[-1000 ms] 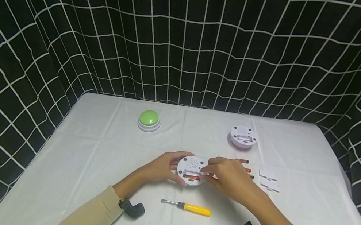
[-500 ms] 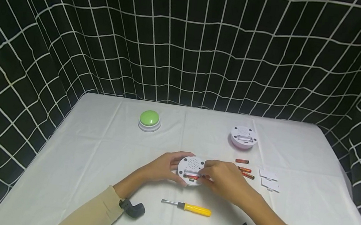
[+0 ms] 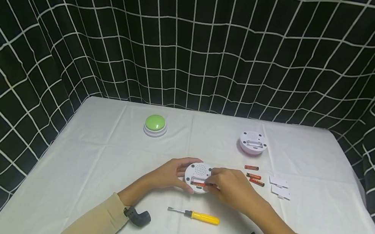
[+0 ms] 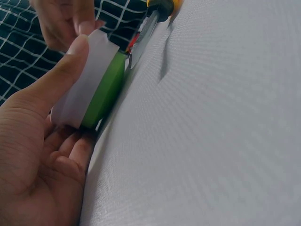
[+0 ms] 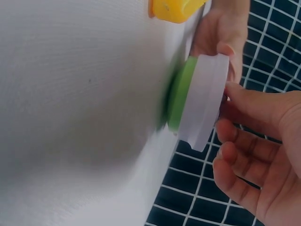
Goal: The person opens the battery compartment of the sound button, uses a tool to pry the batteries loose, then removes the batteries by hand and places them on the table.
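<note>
A white-based push button [image 3: 199, 169] with a green dome, seen in the left wrist view [image 4: 104, 89], is held bottom up just over the table. My left hand [image 3: 172, 174] grips its rim from the left, thumb at the near side. Its battery compartment [image 3: 198, 180] is uncovered, with a red battery [image 3: 197, 184] in the lower slot. My right hand [image 3: 230, 184] has its thumb and index fingertips at the battery's right end; the exact contact is partly hidden. In the right wrist view, the other fingers of my right hand [image 5: 263, 146] are loosely curled beside the base.
A yellow-handled screwdriver [image 3: 202, 217] lies in front. Several loose batteries [image 3: 252, 167] and two white covers [image 3: 280, 191] lie to the right. Behind stand an upturned pink button [image 3: 252, 143] with a bare compartment and an upright green button [image 3: 155, 125]. Netted black cloth surrounds the table.
My right hand has shifted slightly down and left, its fingertips now over the battery's right end. More of the loose batteries shows behind it. My left hand and the button stay in place.
</note>
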`<state>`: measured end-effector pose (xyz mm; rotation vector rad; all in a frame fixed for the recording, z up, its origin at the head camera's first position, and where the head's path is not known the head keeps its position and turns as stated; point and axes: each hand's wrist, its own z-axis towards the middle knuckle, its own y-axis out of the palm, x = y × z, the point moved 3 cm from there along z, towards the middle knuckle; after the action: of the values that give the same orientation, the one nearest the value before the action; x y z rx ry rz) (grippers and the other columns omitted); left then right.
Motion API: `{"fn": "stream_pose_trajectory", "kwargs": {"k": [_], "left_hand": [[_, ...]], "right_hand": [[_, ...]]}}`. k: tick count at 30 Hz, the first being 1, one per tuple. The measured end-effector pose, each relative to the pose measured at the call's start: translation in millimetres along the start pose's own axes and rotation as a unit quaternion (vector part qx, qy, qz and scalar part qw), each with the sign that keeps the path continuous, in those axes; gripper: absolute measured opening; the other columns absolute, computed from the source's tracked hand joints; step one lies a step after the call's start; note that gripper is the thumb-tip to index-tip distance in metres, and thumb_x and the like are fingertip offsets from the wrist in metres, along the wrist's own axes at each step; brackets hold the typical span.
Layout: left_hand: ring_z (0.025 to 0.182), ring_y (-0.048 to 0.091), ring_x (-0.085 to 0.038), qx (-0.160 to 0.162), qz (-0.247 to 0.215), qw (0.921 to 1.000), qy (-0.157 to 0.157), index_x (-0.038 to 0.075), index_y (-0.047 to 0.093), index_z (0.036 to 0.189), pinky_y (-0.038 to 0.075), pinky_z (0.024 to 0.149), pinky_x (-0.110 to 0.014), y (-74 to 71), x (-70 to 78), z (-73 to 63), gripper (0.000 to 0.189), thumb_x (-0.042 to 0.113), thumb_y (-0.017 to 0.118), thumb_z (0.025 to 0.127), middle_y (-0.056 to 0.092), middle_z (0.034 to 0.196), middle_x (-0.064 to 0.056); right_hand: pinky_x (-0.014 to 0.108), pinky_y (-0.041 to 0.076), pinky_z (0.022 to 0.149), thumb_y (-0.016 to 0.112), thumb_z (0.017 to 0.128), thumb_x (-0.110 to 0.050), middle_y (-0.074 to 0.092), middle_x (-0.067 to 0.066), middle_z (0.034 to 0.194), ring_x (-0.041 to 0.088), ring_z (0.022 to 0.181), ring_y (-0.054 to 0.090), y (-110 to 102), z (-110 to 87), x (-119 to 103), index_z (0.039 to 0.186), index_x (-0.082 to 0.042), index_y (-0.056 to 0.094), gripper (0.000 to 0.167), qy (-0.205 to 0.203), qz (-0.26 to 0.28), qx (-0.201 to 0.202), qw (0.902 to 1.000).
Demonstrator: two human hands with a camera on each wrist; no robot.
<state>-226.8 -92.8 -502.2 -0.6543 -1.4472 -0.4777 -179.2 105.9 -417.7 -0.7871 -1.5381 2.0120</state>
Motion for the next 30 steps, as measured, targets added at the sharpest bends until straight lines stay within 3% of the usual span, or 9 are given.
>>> {"fn": "stream_pose_trajectory", "kwargs": {"k": [5,12,30], "left_hand": [[0.137,0.051,-0.015,-0.001,-0.001,1.0,0.002,0.014,0.046,0.152,0.048,0.108,-0.027,-0.2,-0.1,0.5,0.092,-0.004,0.088,0.073,0.05,0.152,-0.003],[0.137,0.051,-0.014,-0.001,-0.004,1.0,0.001,0.014,0.046,0.152,0.047,0.109,-0.027,0.1,-0.4,0.0,0.091,-0.004,0.088,0.073,0.05,0.153,-0.003],[0.136,0.052,-0.013,-0.001,-0.003,1.0,0.0,0.015,0.046,0.152,0.048,0.108,-0.027,-0.4,-3.1,0.6,0.092,-0.003,0.088,0.073,0.051,0.151,-0.002]], "right_hand": [[0.023,0.049,0.056,0.084,0.082,-0.013,0.067,-0.011,0.079,0.005,0.064,0.056,0.9,0.9,-0.5,0.09,-0.018,0.082,0.01,-0.008,0.002,0.007,0.9999],[0.021,0.042,0.054,0.083,0.082,-0.01,0.06,-0.013,0.073,0.003,0.06,0.044,0.9,2.7,-1.0,0.086,-0.019,0.08,0.011,-0.013,0.002,0.005,0.9999],[0.02,0.042,0.053,0.083,0.081,-0.008,0.062,-0.013,0.075,0.004,0.061,0.046,0.9,3.3,-1.4,0.085,-0.019,0.077,0.013,-0.013,0.0,0.018,0.9997]]}}
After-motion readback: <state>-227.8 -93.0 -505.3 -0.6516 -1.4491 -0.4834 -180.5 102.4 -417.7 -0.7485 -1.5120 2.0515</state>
